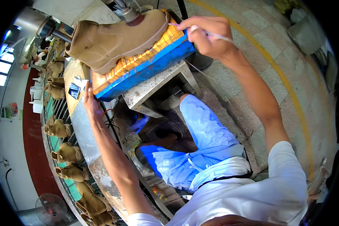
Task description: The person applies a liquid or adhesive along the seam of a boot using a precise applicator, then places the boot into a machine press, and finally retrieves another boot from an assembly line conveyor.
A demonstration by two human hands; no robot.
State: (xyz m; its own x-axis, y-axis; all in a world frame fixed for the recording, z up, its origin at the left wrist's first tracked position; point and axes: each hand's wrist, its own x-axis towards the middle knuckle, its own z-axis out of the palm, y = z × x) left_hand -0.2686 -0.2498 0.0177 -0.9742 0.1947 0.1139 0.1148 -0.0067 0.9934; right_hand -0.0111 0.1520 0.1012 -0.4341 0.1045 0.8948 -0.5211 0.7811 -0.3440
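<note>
A tan ankle boot (116, 41) lies lengthwise on a padded orange-yellow block (139, 56) with a blue base (150, 71). From above, a round metal press head (132, 17) bears on its upper. A metal rod reaches the boot's opening from the left. My right hand (211, 35) is closed around a thin, pale pen-like stick (224, 38), its tip beside the boot's toe. My left hand (91, 101) is at the block's near left corner, fingers stretched upward beside a small metal-and-dark fitting (75, 88); whether it touches the block is unclear.
A metal stand (158, 84) supports the block. Along the left, several tan boots (66, 152) sit on a rack with rollers and green panels. A fan (51, 209) stands at lower left. A yellow line (278, 71) curves across the tiled floor, with bags (307, 34) beyond it.
</note>
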